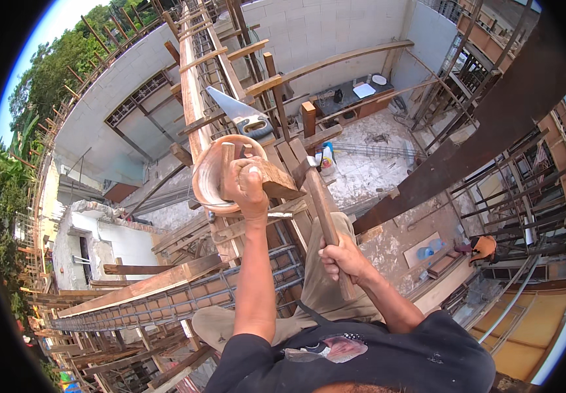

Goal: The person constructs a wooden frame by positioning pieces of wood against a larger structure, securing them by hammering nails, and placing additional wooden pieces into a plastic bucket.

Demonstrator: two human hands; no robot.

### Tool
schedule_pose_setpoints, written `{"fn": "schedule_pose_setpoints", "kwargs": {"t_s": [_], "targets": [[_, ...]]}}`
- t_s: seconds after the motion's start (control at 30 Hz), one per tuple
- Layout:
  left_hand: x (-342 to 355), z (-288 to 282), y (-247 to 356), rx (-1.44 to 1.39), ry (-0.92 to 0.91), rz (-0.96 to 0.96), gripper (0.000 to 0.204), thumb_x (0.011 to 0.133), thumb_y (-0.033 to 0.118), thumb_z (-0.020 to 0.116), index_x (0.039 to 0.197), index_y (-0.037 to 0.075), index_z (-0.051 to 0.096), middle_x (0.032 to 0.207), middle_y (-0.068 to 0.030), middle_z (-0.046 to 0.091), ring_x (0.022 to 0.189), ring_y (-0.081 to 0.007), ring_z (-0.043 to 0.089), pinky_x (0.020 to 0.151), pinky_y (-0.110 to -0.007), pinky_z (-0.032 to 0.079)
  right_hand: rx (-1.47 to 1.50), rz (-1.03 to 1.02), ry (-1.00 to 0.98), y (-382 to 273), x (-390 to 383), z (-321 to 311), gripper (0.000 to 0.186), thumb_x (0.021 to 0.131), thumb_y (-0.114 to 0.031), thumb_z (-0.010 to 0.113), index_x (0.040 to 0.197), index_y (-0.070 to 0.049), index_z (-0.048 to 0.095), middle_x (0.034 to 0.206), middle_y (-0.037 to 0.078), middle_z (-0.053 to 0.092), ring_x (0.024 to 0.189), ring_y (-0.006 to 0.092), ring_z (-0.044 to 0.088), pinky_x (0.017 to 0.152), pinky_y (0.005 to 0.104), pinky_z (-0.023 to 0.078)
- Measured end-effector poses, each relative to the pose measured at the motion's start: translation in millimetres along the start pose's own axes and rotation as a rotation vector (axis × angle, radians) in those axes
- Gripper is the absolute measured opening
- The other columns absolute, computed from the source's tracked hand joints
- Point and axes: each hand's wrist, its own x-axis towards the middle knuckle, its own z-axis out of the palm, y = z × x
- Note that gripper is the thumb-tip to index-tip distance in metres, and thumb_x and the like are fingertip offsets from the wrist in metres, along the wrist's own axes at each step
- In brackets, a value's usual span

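Observation:
My left hand (249, 187) is closed on a short piece of wood (279, 179), which sticks out to the right of the fist. It is over the near side of a round tan bucket (205, 171) on the timber beam formwork. My right hand (343, 258) grips the lower wooden handle of a hammer (323, 206). The hammer slants up and left, its head (306, 165) close beside the upright boards and the right end of the wood piece. A handsaw (238, 112) with a dark handle lies on the formwork just beyond the bucket.
Steel rebar (184, 298) runs inside the formwork at lower left. A wide dark beam (466, 144) crosses on the right. Far below are a debris-strewn floor (361, 170) and a dark table (348, 98). A person in orange (484, 247) is at lower right.

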Motion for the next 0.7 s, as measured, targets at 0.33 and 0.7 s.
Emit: {"fn": "schedule_pose_setpoints", "kwargs": {"t_s": [0.33,0.7], "targets": [[11,3,6,-0.081,0.032,-0.047,0.028,0.084,0.02,0.052,0.094,-0.005,0.062,0.086,-0.0091,0.064,0.081,-0.0188,0.061,0.079,-0.033,0.05,-0.683,-0.75,0.246,9,17,-9,0.014,0.091,-0.009,0.06,0.102,-0.001,0.054,0.074,0.004,0.058,0.054,0.0081,0.053,0.05,0.03,0.045],[4,-4,5,-0.059,-0.002,-0.059,0.026,0.083,0.016,0.053,0.097,-0.004,0.063,0.091,-0.0094,0.065,0.087,-0.0199,0.063,0.086,-0.034,0.051,-0.435,-0.677,0.099,-31,-16,7,0.015,0.087,-0.004,0.067,0.097,-0.004,0.056,0.073,0.0,0.056,0.064,0.0107,0.057,0.06,0.0279,0.046]]}}
